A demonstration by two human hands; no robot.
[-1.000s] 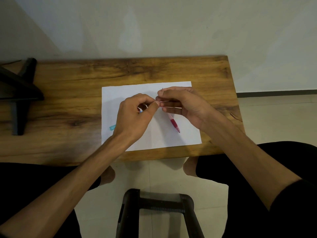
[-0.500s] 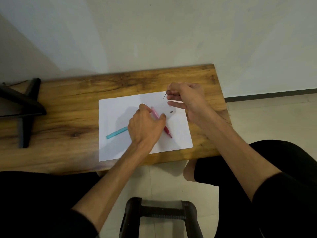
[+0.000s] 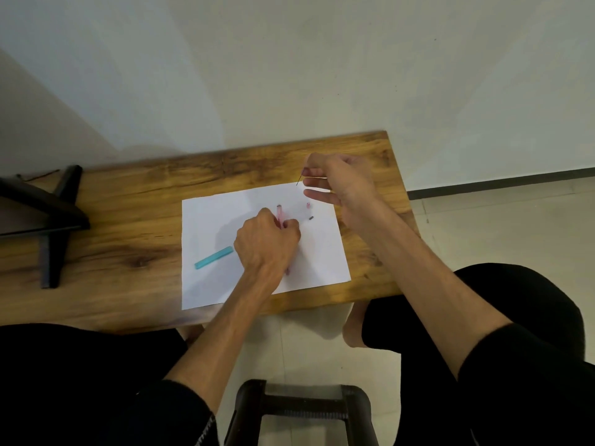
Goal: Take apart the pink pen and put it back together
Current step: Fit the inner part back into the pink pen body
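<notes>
Near the middle of the frame the left hand (image 3: 267, 244) rests on the white paper (image 3: 206, 284), fingers curled around the pink pen barrel (image 3: 279, 214). The barrel's upper end pokes out above the knuckles, and a short piece of it shows below the hand at the heel of the palm. To the upper right, the right hand (image 3: 344, 185) hovers above the paper's far right corner, thumb and forefinger pinching a thin refill (image 3: 314, 178) whose dark tip points down and left; the remaining fingers are loosely extended. Between the two hands, on the paper, lie a small pink piece (image 3: 308, 205) and a small dark piece (image 3: 311, 217), close together but apart. A teal pen (image 3: 214, 258) lies left of the left hand. The paper sits on the wooden counter (image 3: 128, 236).
</notes>
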